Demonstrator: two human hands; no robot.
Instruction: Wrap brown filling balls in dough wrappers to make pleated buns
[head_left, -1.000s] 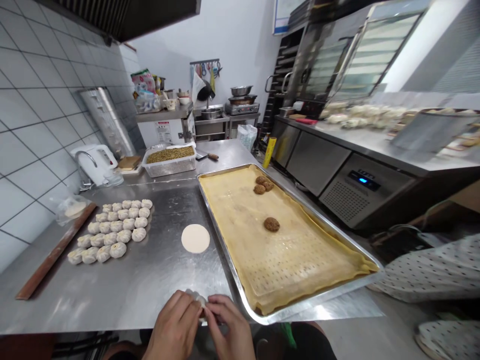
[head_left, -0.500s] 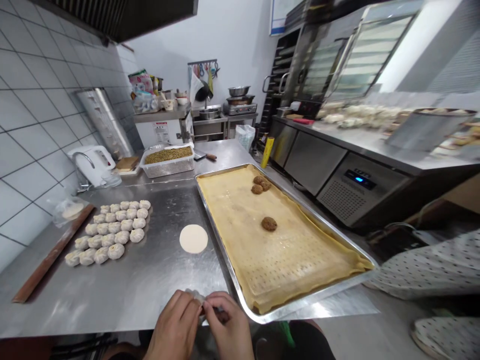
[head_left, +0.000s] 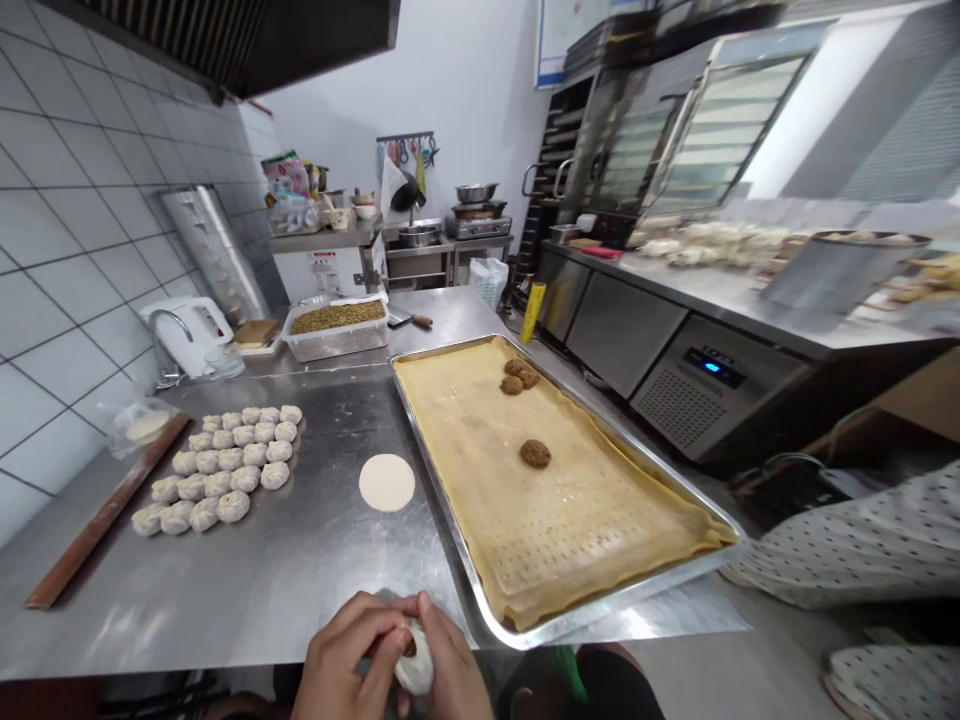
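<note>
At the near edge of the steel table (head_left: 285, 580), my left hand (head_left: 349, 660) and my right hand (head_left: 454, 670) together pinch a white dough bun (head_left: 416, 665) with dark filling showing at its top. A flat round dough wrapper (head_left: 386, 482) lies on the table beyond my hands. Several pleated raw buns (head_left: 225, 465) sit in rows to the left. To the right, a metal tray (head_left: 450, 510) lined with a perforated yellow mat (head_left: 555, 520) carries three brown filling patties (head_left: 535, 453).
A clear tub of greenish filling (head_left: 337, 325), a white kettle (head_left: 191, 330) and a wooden stick (head_left: 101, 515) stand along the tiled wall. An aisle and steel counters with ovens (head_left: 675, 130) lie to the right. A dotted sleeve (head_left: 847, 545) shows at the right edge.
My hands have drawn back toward me past the table edge and turned the bun, whose white side now shows between my fingers. The view has shifted slightly.
</note>
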